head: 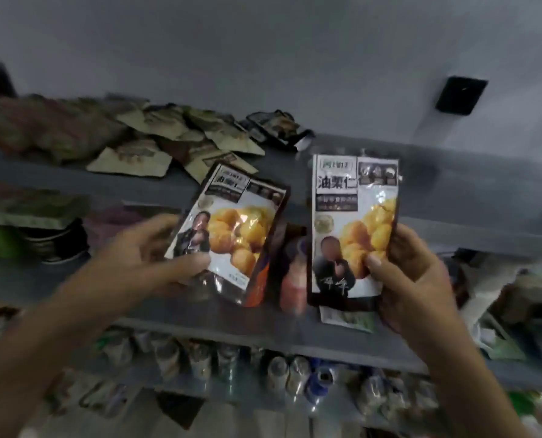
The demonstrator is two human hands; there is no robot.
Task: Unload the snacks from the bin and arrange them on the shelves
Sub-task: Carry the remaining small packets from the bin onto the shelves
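While both hands hover before the grey shelves (452, 172), I note the left hand (156, 248) clamped on a tilted chestnut pouch (235, 229) and the right hand (411, 273) clamped on an upright second pouch (355, 226), slightly apart, below tan packets (168, 137) scattered on the top shelf.

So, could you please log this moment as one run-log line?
left hand: grip on tilted snack pouch | right hand: grip on upright snack pouch | both before the upper shelf
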